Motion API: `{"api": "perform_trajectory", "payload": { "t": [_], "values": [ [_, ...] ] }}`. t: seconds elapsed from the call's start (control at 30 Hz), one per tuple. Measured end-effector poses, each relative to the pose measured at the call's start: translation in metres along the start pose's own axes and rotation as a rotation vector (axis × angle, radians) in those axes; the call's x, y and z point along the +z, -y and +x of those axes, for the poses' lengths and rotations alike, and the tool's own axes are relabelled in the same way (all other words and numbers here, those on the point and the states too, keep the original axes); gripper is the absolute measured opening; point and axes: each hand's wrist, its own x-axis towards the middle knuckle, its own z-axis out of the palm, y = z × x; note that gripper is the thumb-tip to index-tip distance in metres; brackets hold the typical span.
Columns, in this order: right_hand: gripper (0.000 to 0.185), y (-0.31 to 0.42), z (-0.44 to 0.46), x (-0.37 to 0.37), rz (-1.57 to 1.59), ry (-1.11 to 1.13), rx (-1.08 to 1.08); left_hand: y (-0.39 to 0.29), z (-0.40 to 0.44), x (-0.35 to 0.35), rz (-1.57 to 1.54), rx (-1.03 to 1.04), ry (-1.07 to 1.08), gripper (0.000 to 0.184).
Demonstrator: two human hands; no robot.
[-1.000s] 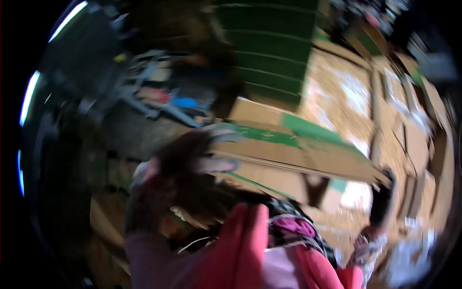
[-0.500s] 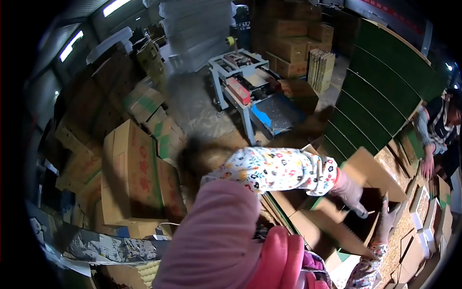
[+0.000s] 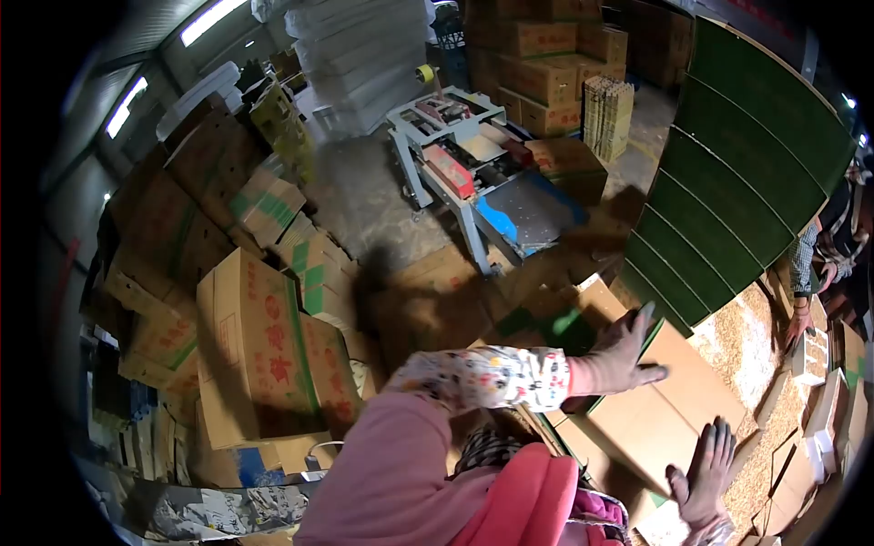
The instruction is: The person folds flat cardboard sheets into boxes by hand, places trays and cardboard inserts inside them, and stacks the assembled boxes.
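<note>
A brown cardboard box (image 3: 660, 405) lies in front of me with its flat face up. Fingers apart, my left hand (image 3: 621, 355) touches the box's far left edge, its thumb over the cardboard. My right hand (image 3: 706, 469) rests at the near right edge, fingers spread. Neither hand is wrapped round anything. Both are in greyish gloves. More flattened cardboard (image 3: 583, 446) shows under and beside the box, near my body.
A tall green panel (image 3: 728, 173) stands beyond the box. A person's hand (image 3: 799, 323) is at white trays on the right, over grain-like bits (image 3: 742, 350). A metal-framed machine (image 3: 455, 150) stands ahead; printed cartons (image 3: 264, 350) are stacked left.
The box, open at the top half a second ago with my hands at its opening, now shows a flat closed face. My hands have moved apart onto its edges. The other person's hand has moved lower.
</note>
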Motion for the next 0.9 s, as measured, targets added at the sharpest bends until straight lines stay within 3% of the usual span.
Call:
{"api": "perform_trajectory", "payload": {
  "t": [0.03,0.07,0.1,0.13,0.17,0.2,0.23,0.27,0.3,0.37,0.43,0.5,0.53,0.57,0.63,0.7,0.77,0.8,0.83,0.9],
  "values": [
    [0.079,0.008,-0.010,0.010,-0.234,0.069,-0.001,-0.001,-0.003,0.001,-0.063,-0.198,0.148,0.096],
    [0.081,0.020,-0.007,0.022,0.418,-0.151,0.177,0.001,0.007,-0.013,-0.179,-0.214,0.413,0.086],
    [0.078,0.008,-0.016,0.043,0.779,-0.347,0.415,0.004,0.013,-0.022,-0.306,-0.244,0.699,0.078],
    [0.076,-0.005,-0.024,0.065,1.147,-0.659,0.582,0.023,0.023,-0.005,-0.380,-0.197,0.765,0.065],
    [0.068,-0.078,-0.067,0.127,1.076,-0.576,0.443,0.031,0.024,0.002,-0.415,-0.186,0.802,0.062],
    [0.065,-0.077,-0.070,0.126,0.700,-0.478,0.355,0.039,0.026,0.010,-0.450,-0.175,0.840,0.059],
    [0.065,-0.081,-0.069,0.111,0.814,-0.519,0.381,0.020,0.023,0.007,-0.462,-0.191,0.851,0.064],
    [0.065,-0.085,-0.068,0.096,0.927,-0.564,0.404,0.000,0.013,0.003,-0.467,0.029,0.662,0.074],
    [0.067,-0.091,-0.068,0.079,1.554,-0.759,0.516,-0.026,0.002,-0.006,-0.429,0.237,0.449,0.085],
    [0.065,-0.056,-0.043,0.020,1.827,-0.407,0.354,0.017,-0.009,-0.024,0.240,0.551,0.587,0.076],
    [0.054,-0.027,-0.001,-0.024,2.089,-0.039,0.686,0.074,-0.017,-0.017,0.675,0.808,0.594,0.060],
    [0.039,-0.100,-0.033,0.077,1.163,-0.231,0.667,0.115,0.002,-0.016,0.741,0.849,0.387,0.031],
    [0.042,-0.075,-0.007,0.058,1.293,-0.338,0.847,0.074,0.018,-0.019,0.705,0.692,0.142,0.031],
    [0.048,-0.070,0.005,0.068,1.155,-0.525,0.691,0.049,0.030,-0.009,0.135,0.549,-0.184,0.034],
    [0.059,-0.052,0.014,0.042,1.219,-0.380,0.752,-0.005,0.060,0.014,-0.317,0.178,-0.181,0.044],
    [0.056,-0.073,-0.020,0.062,1.028,-0.474,0.436,-0.026,0.070,0.041,-0.110,0.026,0.074,0.048],
    [0.051,-0.100,-0.035,0.076,2.046,-0.879,0.710,0.016,0.095,0.058,-0.038,0.109,0.125,0.046],
    [0.048,-0.129,-0.067,0.109,1.402,-1.001,0.715,0.018,0.097,0.054,0.028,0.149,0.145,0.044],
    [0.048,-0.180,-0.109,0.147,0.621,-0.835,0.882,0.014,0.098,0.052,0.102,0.182,0.151,0.043],
    [0.063,-0.253,-0.159,0.185,0.399,-1.062,1.583,0.001,0.094,0.057,0.040,0.025,0.146,0.042]
  ]
}}
